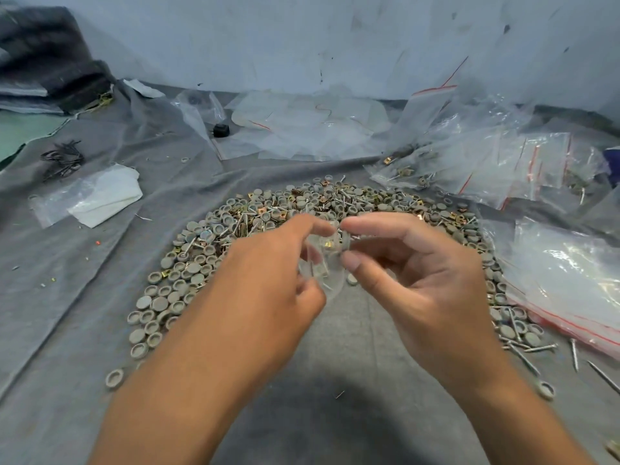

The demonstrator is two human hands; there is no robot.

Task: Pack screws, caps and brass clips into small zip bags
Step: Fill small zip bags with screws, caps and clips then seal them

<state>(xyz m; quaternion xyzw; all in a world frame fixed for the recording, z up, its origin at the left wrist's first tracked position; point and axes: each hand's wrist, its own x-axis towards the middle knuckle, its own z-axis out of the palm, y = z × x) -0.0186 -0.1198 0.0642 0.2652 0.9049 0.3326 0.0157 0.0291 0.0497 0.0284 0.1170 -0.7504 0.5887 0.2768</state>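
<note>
Grey cloth (84, 263) covers the work surface, wrinkled, with a pale blue-grey wall (302, 38) behind it at twelve o'clock. Across the middle of the cloth spreads a wide heap (214, 236) of round grey caps, silvery screws and small brass clips, curving from my nine o'clock round to my three o'clock.

Both my bare hands meet above the centre of that heap. Between them I hold a small clear zip bag (323, 260). Its long axis runs roughly from twelve to six o'clock, top edge pointing away from me toward twelve, bottom hanging toward six. Inside I can make out a brass clip and at least one screw; the rest is too blurred to tell.

My left hand (268, 280) pinches the bag's top left corner, fingers curled round it. My right hand (412, 270) pinches the top right corner between forefinger and thumb, its other fingers loosely bent.

At two to three o'clock lies a pile of filled bags (496, 169) with red seal strips. A stack of flat bags with red strips (570, 280) lies at four o'clock. Loose screws (536, 347) lie scattered near it, pointing various ways. At twelve o'clock sit flat clear bags (302, 125). At ten o'clock lie a bundle of dark wire pieces (62, 159) and a white folded sheet (104, 196).
</note>
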